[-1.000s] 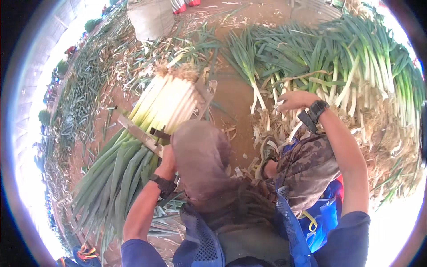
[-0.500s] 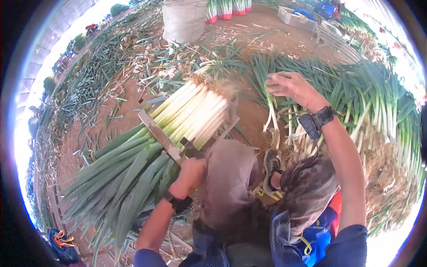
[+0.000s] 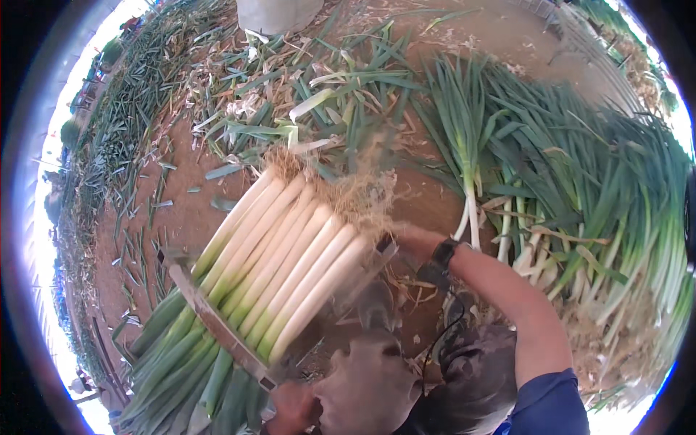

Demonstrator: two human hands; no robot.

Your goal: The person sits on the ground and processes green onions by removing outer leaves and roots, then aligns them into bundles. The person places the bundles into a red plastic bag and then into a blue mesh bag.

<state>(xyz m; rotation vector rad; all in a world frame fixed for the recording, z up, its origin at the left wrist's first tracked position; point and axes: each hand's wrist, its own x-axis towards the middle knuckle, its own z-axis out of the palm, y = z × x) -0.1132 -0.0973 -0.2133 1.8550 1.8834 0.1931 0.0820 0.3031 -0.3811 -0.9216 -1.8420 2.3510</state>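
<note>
A thick bundle of long green onions [image 3: 272,246] lies slanting across a metal frame [image 3: 221,326]. Its brown, hairy roots [image 3: 355,196] point up and away from me, and its green leaves [image 3: 181,377] trail to the lower left. My left hand [image 3: 296,406] is closed around the near end of the frame's bar, beside my knee. By the root end, my right hand [image 3: 412,239] reaches to the frame's other side, its fingers blurred and partly hidden.
Loose green onions [image 3: 580,188] lie in a broad pile on the right. Cut leaves and peelings [image 3: 319,101] litter the earth ahead and to the left. A large pale container [image 3: 279,14] stands at the back. My knees [image 3: 370,384] are close beside the frame.
My right hand has come down and left from the loose onions to the bundle's root end. The view has tilted down, bringing the bundle closer. My left hand stays at the frame.
</note>
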